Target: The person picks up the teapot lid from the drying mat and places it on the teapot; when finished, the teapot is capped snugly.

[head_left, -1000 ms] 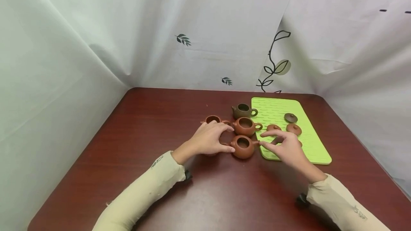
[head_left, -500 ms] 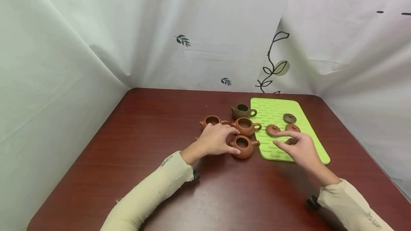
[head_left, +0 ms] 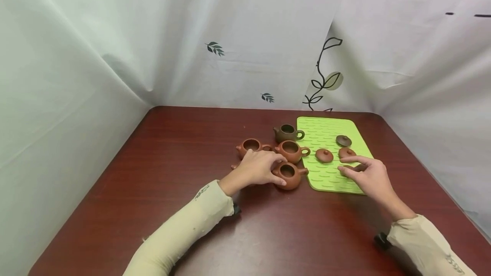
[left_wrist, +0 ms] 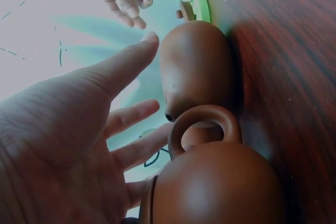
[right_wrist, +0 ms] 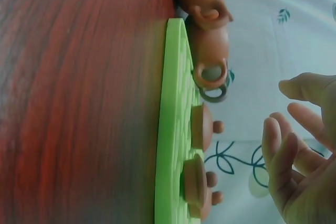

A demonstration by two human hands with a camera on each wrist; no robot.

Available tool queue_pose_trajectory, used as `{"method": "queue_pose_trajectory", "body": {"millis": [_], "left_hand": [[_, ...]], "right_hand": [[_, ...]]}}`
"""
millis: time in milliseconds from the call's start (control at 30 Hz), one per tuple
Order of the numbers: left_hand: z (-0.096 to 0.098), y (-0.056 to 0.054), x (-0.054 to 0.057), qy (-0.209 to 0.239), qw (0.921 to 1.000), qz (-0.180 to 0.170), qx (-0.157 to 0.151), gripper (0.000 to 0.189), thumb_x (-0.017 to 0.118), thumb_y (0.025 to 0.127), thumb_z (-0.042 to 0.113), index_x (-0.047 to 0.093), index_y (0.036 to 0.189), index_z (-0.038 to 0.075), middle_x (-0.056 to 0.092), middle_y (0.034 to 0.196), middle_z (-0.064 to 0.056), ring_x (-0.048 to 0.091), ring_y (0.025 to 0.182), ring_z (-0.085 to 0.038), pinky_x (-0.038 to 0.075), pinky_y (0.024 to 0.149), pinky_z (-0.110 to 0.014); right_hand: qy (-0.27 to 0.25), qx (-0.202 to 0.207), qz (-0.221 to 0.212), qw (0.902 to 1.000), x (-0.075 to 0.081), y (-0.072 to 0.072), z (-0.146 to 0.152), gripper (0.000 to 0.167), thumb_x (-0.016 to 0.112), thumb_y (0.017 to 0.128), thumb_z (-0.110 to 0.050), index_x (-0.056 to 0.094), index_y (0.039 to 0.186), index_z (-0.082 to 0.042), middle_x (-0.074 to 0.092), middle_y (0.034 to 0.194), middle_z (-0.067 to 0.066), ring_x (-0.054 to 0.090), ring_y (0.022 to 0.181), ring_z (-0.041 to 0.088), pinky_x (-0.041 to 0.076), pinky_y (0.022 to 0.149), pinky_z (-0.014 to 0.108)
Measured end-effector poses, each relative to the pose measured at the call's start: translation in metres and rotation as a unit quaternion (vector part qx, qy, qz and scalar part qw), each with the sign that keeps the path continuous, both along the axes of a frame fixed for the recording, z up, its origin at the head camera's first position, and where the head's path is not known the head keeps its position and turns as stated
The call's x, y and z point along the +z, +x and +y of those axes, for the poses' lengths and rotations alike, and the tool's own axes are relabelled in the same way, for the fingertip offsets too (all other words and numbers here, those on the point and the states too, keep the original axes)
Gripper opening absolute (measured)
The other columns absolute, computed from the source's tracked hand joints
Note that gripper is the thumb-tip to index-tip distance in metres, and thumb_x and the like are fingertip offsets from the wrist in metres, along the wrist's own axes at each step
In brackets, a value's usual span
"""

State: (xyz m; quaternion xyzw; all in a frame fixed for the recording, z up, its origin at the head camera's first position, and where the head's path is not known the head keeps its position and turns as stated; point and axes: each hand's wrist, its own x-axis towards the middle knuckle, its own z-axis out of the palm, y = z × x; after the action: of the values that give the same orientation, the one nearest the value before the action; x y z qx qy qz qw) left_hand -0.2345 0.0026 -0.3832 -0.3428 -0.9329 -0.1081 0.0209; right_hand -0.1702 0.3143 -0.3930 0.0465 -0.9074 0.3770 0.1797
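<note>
My left hand (head_left: 258,168) reaches over the small clay teapots, its thumb and fingers spread beside the front reddish-brown teapot (head_left: 290,181). In the left wrist view that teapot (left_wrist: 197,61) stands just past the thumb tip, and another teapot (left_wrist: 215,182) with a loop handle sits below the palm. My right hand (head_left: 369,176) hovers over the green mat (head_left: 320,182), fingers parted with nothing between them. Nearest to it is a reddish lid (head_left: 347,152); a second reddish lid (head_left: 324,155) and a dark lid (head_left: 343,141) lie farther off.
Behind the front teapot stand a reddish teapot (head_left: 290,156) and a dark brown one (head_left: 286,135). Another reddish teapot (head_left: 249,145) is to their left, and one more is mostly hidden by my left hand. White cloth (head_left: 245,67) hangs around the table (head_left: 184,139).
My right hand has left the front teapot's spout and moved right over the mat, uncovering a reddish lid. The left hand has shifted slightly right, staying by the front teapot.
</note>
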Motion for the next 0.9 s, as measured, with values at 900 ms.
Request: {"method": "queue_pose_trajectory", "body": {"millis": [900], "left_hand": [[0.006,-0.01,0.0,-0.022,0.9985,-0.047,0.019,0.058,0.083,0.07,0.06,0.067,0.121,0.037,0.064,0.118,0.016,0.059,0.106,-0.011,0.04,0.08,-0.038]], "right_hand": [[0.038,-0.003,-0.083,0.9958,-0.017,-0.017,0.04,0.032,0.081,0.084,-0.024,0.076,0.105,-0.001,0.072,0.103,0.02,0.068,0.068,0.004,0.047,0.054,0.027]]}}
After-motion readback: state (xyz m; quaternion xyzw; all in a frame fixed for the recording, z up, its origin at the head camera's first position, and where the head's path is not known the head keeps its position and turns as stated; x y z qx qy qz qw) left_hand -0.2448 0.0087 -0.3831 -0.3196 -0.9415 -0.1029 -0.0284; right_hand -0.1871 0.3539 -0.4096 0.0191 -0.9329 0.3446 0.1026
